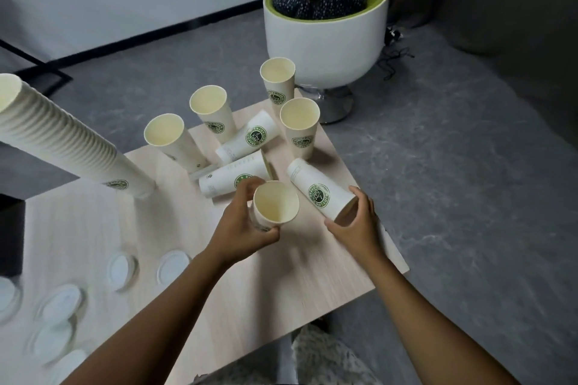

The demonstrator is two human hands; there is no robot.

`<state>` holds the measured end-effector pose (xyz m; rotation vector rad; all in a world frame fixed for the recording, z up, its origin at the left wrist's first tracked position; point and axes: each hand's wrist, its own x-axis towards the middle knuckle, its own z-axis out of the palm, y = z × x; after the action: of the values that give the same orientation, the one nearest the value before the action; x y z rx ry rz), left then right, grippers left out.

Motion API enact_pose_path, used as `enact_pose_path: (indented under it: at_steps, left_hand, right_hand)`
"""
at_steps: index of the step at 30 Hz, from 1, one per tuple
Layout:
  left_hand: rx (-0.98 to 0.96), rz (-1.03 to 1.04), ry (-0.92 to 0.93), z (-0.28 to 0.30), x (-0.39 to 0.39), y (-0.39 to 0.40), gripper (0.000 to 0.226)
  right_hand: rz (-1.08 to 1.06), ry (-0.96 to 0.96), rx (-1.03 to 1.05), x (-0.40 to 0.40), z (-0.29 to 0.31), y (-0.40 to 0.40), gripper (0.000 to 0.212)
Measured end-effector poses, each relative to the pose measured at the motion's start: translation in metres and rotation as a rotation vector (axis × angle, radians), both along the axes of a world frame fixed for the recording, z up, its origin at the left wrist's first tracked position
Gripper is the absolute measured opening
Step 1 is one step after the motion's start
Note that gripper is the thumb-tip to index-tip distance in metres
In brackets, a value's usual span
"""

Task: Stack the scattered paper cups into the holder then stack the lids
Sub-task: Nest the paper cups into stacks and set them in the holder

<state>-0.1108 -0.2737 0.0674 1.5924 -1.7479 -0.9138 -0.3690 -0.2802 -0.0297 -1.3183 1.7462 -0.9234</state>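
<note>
1. L hand [247, 222] wraps an upright paper cup [275, 203] near table centre, thumb on the near side, fingers round the far side, mouth facing up.
2. R hand [353, 222] curls round the rim end of a cup on its side [319, 194], just at 3 o'clock of the held cup; its base points to 11 o'clock. Grasp looks partial, with fingers round the open end and the cup resting on the table.
3. Step in hand, as I read it: nest the lying cup w/ the upright one. To do it well: tip the R cup upright first, line up the axes, drop base-first into the L cup's mouth. Keep the L grip low on the wall so the rim stays round; squeezing would oval it and jam the nest.
4. Two more cups lie flat [247, 137] at 12 o'clock of the hands, touching or nearly so. Mind the L knuckles, they sit close to the nearer one.
5. Four cups stand upright [300, 125] further out, 11 to 1 o'clock.
6. Tall cup stack [62, 137] at 9–10 o'clock, leaning in this wide view. Holder itself: can't tell, hidden under the stack's base.
7. Lids [173, 266] lie scattered at 7–9 o'clock on the wood table [312, 284], not yet stacked.
8. Beyond, at 12–1 o'clock: white chair [325, 50] w/ a seated person.
</note>
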Motion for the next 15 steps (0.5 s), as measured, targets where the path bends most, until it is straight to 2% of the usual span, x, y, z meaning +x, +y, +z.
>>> enact_pose_path:
  at_steps: [4, 7, 15]
  left_hand:
    - [0.011, 0.052, 0.05, 0.002, 0.006, 0.01, 0.085]
    - [0.01, 0.093, 0.081, 0.009, 0.012, 0.016, 0.088]
    - [-0.107, 0.258, 0.119, 0.052, 0.071, 0.042, 0.091]
  right_hand:
    - [0.013, -0.02, -0.002, -0.002, 0.008, 0.005, 0.094]
    - [0.06, -0.053, -0.095, 0.001, 0.023, 0.007, 0.094]
    - [0.266, -0.037, -0.377, 0.058, 0.12, -0.002, 0.089]
